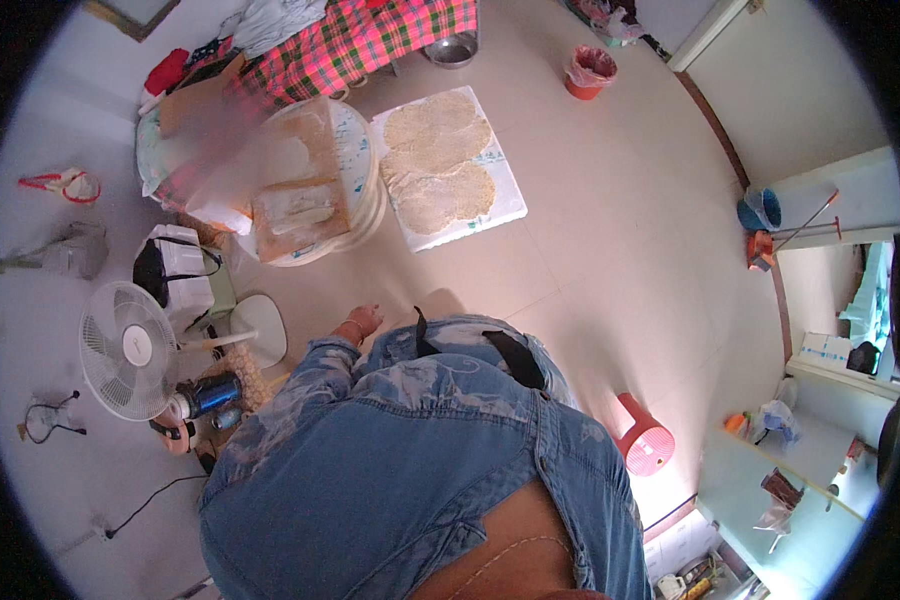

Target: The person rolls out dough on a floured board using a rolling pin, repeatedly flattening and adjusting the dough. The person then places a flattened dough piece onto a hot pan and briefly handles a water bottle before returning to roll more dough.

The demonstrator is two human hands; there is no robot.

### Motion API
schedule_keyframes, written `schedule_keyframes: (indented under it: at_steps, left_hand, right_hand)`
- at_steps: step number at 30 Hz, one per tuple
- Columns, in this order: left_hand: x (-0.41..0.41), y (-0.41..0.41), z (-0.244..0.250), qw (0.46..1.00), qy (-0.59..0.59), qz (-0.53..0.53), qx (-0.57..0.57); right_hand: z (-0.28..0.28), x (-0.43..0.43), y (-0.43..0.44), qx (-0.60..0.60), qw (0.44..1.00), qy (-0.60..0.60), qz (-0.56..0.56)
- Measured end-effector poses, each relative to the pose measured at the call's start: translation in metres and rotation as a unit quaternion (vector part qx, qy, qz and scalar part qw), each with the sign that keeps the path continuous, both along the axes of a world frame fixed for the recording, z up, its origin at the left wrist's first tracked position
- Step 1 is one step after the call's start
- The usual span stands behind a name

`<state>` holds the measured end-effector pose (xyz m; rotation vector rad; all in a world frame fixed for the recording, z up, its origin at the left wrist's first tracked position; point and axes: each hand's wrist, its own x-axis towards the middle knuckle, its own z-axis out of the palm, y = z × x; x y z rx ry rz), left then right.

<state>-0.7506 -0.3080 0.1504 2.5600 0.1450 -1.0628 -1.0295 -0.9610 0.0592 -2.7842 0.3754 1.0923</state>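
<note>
My left hand [366, 319] hangs beside my denim shirt with nothing visible in it, fingers loosely apart above the tiled floor. My right hand is out of view. Ahead, two large flat sheets of dough [446, 195] lie on a white foam board [506, 191], touching each other. To their left is a round table [356, 142] bearing a floured wooden board [337, 202]. A pale, elongated piece of dough [300, 219] rests on that board among loose flour. A blurred patch hides the table's left side.
A white pedestal fan [136, 346] stands at left, near a blue flask [217, 391]. A red stool [649, 446] is close on my right. Farther off are a lined red bin [586, 88], a blue bucket [759, 210], a steel basin [451, 51] and a plaid-covered bed [360, 37].
</note>
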Motion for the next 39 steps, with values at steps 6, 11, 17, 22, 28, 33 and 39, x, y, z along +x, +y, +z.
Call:
schedule_keyframes:
  at_steps: [6,11,17,22,28,33,39]
  left_hand:
    - [0.001,-0.016,-0.084,0.992,0.091,-0.073,-0.057]
    - [0.035,0.03,-0.129,0.994,0.072,-0.08,0.018]
    - [0.13,-0.086,-0.081,0.997,0.056,0.054,0.003]
    - [0.234,-0.15,-0.02,0.984,-0.003,0.163,-0.078]
    - [0.34,-0.214,0.015,0.978,-0.048,0.194,-0.067]
    - [0.347,-0.232,-0.018,0.977,-0.052,0.205,-0.009]
    - [0.383,-0.317,-0.017,0.965,-0.015,0.259,-0.05]
  right_hand:
    - [-0.012,0.008,-0.084,-0.044,0.995,-0.029,0.088]
    - [0.051,0.263,-0.034,0.26,0.87,-0.082,-0.41]
    - [0.065,0.417,-0.098,0.24,0.93,-0.256,-0.111]
    - [0.017,0.47,-0.178,0.249,0.935,-0.206,-0.146]
    - [-0.046,0.47,-0.26,-0.06,0.982,0.037,0.174]
    - [-0.038,0.599,-0.299,0.001,0.985,0.03,0.172]
    - [-0.053,0.776,-0.4,-0.026,0.959,0.002,0.282]
